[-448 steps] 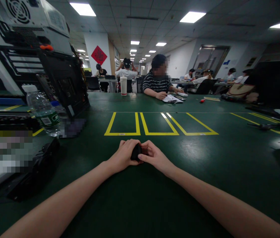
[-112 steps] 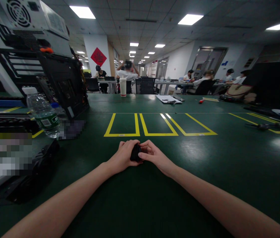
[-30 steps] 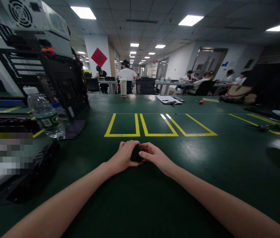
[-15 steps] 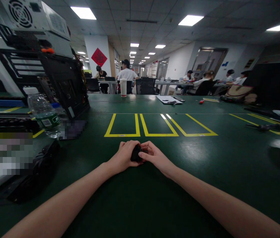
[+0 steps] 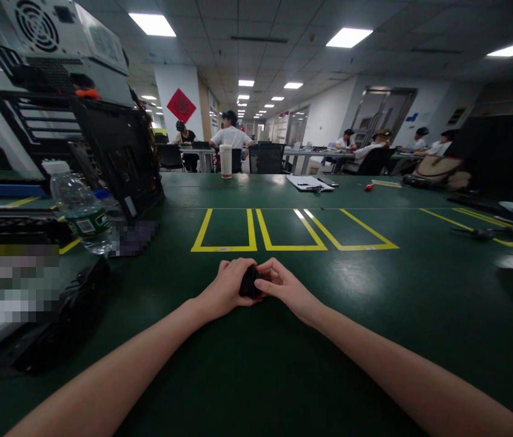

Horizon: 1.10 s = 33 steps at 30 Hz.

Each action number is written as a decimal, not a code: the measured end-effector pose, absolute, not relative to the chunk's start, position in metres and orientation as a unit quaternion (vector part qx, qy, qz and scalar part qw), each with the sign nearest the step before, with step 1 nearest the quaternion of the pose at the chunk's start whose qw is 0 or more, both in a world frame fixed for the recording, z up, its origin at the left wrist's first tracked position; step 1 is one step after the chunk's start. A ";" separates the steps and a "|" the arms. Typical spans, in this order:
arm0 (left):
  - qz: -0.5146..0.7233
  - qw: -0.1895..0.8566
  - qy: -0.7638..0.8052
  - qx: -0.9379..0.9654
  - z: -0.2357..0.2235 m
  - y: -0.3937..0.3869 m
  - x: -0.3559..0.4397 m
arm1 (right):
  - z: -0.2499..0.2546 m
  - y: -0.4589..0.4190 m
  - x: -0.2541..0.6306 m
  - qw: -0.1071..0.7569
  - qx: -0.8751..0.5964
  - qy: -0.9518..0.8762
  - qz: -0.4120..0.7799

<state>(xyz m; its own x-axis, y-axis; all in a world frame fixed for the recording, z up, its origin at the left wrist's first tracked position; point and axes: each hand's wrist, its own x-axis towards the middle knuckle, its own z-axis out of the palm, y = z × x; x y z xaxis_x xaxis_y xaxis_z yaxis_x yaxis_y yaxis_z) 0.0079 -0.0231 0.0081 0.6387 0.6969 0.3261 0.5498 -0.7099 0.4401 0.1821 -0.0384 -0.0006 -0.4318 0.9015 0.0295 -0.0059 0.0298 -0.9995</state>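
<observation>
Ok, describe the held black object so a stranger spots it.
On the green table, find the row of yellow tape outlines. Just nearer the viewer, the left hand and right hand grip a small black object; unlike the larger black part lying at left, it is held.

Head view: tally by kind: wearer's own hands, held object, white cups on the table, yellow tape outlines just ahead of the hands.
Hands: 2 (left hand, right hand)
Held black object: 1
Tall white cup: 1
Yellow tape outlines: 3
Total: 7
</observation>
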 end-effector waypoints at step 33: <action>0.233 0.160 0.357 0.890 0.011 -0.025 0.008 | 0.001 -0.036 0.184 0.365 -0.362 -0.604 0.609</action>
<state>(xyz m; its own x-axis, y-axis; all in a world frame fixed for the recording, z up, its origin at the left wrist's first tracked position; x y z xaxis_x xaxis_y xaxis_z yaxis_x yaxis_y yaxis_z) 0.0077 -0.0249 0.0111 0.6369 0.7096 0.3015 0.5602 -0.6946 0.4513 0.1845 -0.0364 0.0014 -0.4716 0.8818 0.0003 -0.0062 -0.0030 -1.0000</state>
